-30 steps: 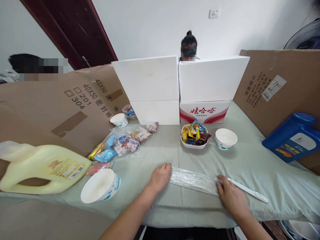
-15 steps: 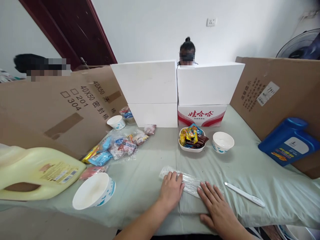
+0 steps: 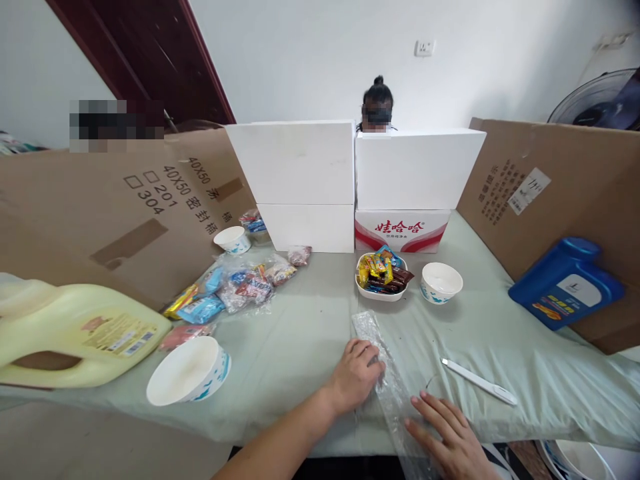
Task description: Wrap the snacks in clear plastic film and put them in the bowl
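A long folded strip of clear plastic wrap (image 3: 387,390) lies aslant on the cloth and runs down over the table's near edge. My left hand (image 3: 356,375) has its fingers curled over the strip's left side and grips it. On the other side, my right hand (image 3: 447,427) is open, its fingers spread and the thumb side by the plastic's right edge. Whether that hand presses on the strip I cannot tell. A white snap-blade cutter (image 3: 479,381) lies to the right of both hands.
Ahead stand a bowl of wrapped snacks (image 3: 383,293) and a white paper bowl (image 3: 442,283). Left are bagged snacks (image 3: 250,290), a large bowl (image 3: 187,370) and a yellow jug (image 3: 100,333). A blue bottle (image 3: 565,283) leans right. White boxes (image 3: 305,187) stand behind; a person sits beyond.
The plastic strip has turned from lying crosswise to pointing toward me, its near end now past the table edge. My left hand moved right and curled more; my right hand moved nearer to me.
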Available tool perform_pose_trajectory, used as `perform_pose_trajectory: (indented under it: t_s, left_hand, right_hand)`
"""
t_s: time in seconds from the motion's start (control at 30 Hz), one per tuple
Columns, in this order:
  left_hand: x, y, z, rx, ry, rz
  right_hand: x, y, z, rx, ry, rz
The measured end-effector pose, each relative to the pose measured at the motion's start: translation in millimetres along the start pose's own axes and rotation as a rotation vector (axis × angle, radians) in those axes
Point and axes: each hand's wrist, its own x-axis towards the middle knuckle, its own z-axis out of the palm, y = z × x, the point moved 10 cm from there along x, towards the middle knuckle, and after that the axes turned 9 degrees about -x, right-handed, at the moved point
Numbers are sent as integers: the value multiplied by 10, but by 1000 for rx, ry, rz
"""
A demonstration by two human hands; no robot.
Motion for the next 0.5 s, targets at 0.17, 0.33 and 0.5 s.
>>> perform_pose_trajectory:
  t_s: [0.17,0.33,0.5]
  left_hand:
    - [-111,100,78,-184,-45,141]
    - [-185,-14,24,-402,0,86]
    - [-187,-142,-27,-530,49,7]
  right_hand:
    - [394,-160,-99,413,-66,-90]
    - [812,340,192,846,-207,405]
    - [982,879,1001,848,-397,919]
